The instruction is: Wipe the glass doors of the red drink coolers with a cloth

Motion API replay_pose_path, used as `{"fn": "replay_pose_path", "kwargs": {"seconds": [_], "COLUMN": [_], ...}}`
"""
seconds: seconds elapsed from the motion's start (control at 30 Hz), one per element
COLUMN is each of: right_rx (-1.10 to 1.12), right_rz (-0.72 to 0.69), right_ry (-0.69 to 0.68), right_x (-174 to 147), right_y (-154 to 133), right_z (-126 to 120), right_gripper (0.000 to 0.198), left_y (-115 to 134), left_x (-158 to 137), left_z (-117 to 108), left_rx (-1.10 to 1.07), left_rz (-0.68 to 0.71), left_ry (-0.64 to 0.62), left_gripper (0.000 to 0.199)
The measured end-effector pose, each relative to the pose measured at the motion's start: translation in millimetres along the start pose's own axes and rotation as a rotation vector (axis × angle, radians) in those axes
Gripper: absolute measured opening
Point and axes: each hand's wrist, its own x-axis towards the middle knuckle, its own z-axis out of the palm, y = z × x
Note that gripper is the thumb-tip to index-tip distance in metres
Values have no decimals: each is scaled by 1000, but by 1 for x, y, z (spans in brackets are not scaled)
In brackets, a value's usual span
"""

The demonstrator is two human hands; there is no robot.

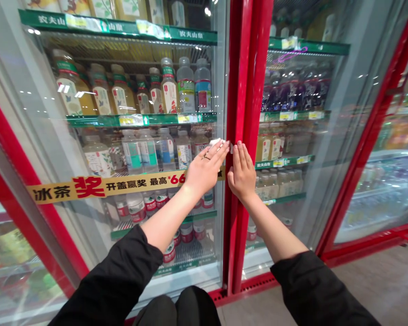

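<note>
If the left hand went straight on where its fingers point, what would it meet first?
Most likely the red door frame, just ahead of the left hand; the right hand lies close beside that line, and exact depth is unclear.

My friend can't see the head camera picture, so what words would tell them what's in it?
A person's left hand and right hand, fingers outstretched, are at the red frames where two glass doors meet, with a white cloth or tissue by the left one. Behind the glass, bottles line shelves; a yellow strip with writing crosses one door.
</note>
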Motion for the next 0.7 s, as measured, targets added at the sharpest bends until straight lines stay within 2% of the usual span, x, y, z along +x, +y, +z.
{"fn": "replay_pose_path", "kwargs": {"seconds": [0.1,0.2,0.3,0.4,0.53,0.7], "right_rx": [-1,-11,1,22,3,-9], "right_rz": [-9,-19,-30,-37,-23,14], "right_ry": [5,10,29,54,41,-2], "right_x": [0,0,0,-1,-1,-2], "right_y": [0,0,1,1,1,1], "right_z": [0,-1,-1,0,0,1], "right_gripper": [97,98,99,97,97,97], "left_y": [-7,2,13,11,-4,2], "left_x": [-9,-29,-37,-25,-15,-36], "left_z": [0,9,17,16,6,10], "left_rx": [-14,-4,14,22,-17,-30], "left_rz": [-98,-131,-32,63,-36,-95], "left_ry": [78,98,27,-22,46,56], "left_gripper": [76,77,69,65,80,79]}}
